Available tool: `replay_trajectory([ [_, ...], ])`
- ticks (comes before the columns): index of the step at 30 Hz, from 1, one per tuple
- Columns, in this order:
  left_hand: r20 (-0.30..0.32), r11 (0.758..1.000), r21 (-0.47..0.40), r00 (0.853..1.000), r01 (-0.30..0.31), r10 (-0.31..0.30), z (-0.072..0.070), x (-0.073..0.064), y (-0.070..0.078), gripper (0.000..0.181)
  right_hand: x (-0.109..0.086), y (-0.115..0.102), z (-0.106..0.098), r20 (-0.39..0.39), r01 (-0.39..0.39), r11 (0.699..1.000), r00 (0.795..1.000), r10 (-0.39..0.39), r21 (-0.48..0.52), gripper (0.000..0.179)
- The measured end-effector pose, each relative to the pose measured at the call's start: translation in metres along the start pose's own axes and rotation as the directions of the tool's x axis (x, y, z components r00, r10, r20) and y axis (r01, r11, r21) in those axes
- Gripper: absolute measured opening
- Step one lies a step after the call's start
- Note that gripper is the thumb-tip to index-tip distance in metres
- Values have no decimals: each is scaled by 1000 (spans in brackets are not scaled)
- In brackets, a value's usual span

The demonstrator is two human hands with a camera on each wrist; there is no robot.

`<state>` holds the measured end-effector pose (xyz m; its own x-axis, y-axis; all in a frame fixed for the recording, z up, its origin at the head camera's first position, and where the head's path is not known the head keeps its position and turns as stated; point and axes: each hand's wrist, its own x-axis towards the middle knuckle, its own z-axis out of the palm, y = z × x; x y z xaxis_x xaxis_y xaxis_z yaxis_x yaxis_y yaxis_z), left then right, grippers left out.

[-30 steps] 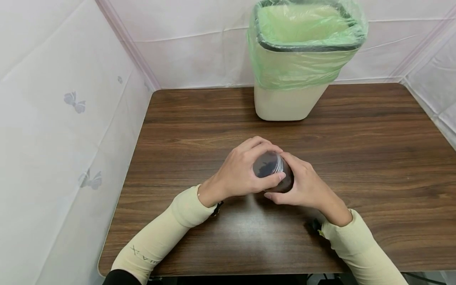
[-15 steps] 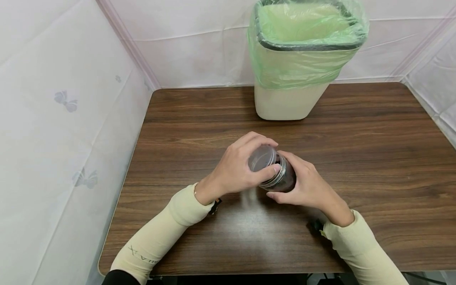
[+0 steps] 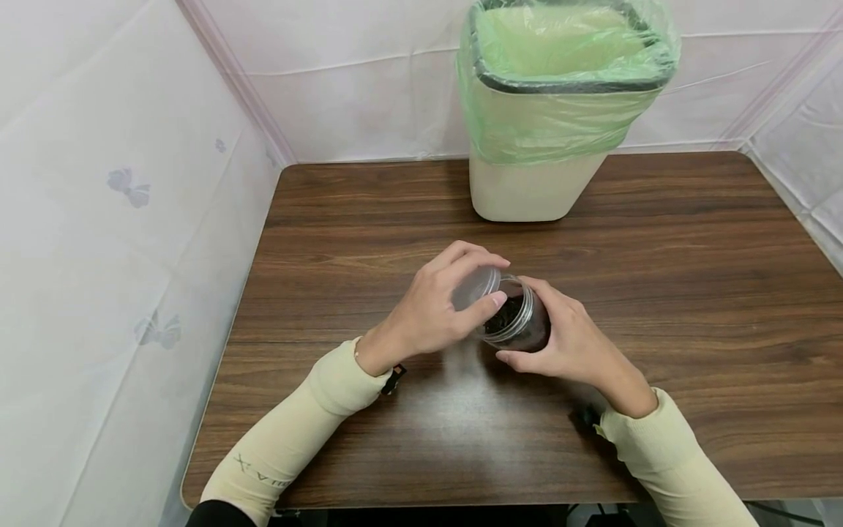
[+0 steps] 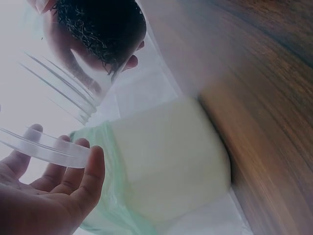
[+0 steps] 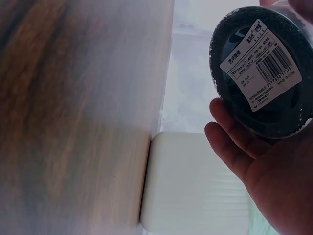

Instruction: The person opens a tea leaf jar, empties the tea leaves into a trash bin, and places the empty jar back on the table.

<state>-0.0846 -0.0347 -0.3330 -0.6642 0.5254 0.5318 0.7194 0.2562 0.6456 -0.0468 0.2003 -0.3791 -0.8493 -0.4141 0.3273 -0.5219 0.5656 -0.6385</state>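
Observation:
My right hand grips a clear jar round its side, tilted with the mouth toward the left. Dark, shredded, leaf-like bits fill the jar's lower part. On its base, in the right wrist view, is a white barcode label. My left hand holds a clear round lid by its edge, between thumb and fingers. In the left wrist view a gap shows between the lid and the jar's threaded neck. Both hands are above the brown wooden table.
A cream bin lined with a green plastic bag stands at the table's back, beyond my hands. White sheeting walls the back and sides.
The lid has come off the jar's mouth, moving left with my left hand. The jar's threaded rim and dark contents have come into view. My right hand stays nearly in place.

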Motion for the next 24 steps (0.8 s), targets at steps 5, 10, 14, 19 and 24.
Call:
replay_trajectory([
  [5, 5, 1000, 5, 1000, 9, -9, -1, 0, -2, 34, 0, 1, -1, -6, 4, 1000, 1000, -5, -9, 99],
  [10, 7, 1000, 8, 1000, 15, -15, -1, -1, -2, 34, -1, 1, -2, -5, -13, 1000, 1000, 13, -5, 100],
  [14, 5, 1000, 6, 1000, 15, -15, -1, -2, -3, 34, 0, 2, -2, -10, -14, 1000, 1000, 14, 2, 100],
  [19, 4, 1000, 12, 1000, 15, -15, -1, -2, -5, 36, -1, 4, -3, -25, -15, 1000, 1000, 15, 2, 100],
  [24, 8, 1000, 17, 1000, 23, -23, -1, -2, -4, 37, -1, 6, -4, -27, -27, 1000, 999, 26, -4, 100],
])
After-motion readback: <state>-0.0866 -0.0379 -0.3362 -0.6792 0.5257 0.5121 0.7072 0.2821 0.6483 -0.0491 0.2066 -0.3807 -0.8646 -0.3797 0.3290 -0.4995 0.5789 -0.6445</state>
